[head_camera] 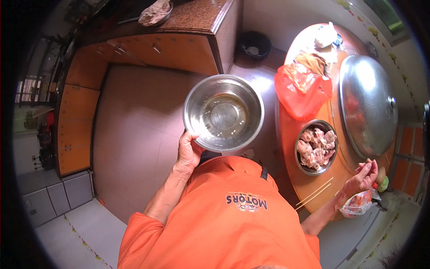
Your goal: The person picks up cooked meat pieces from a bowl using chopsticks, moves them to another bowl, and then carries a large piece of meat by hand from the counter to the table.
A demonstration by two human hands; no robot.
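Observation:
My left hand [189,153] grips the near rim of a round stainless steel basin [224,116]. A little liquid pools around the bottom of the basin, which is held above the floor in front of my body. My right hand [361,178] is over the near right side of the wooden table [314,188], close to the lower edge of a large domed metal lid [368,107]. Its fingers are bunched loosely, and I see nothing clearly held between them. On the table, a steel bowl [298,161] holds several chunks of raw meat [315,148].
Two chopsticks [314,193] lie near the table edge. Beyond the meat bowl are a red plastic bag [302,92] and a brown cloth [312,62]. A filled clear bag [357,203] is beside my right forearm. A black bucket [254,45] stands by the granite-patterned counter [188,18].

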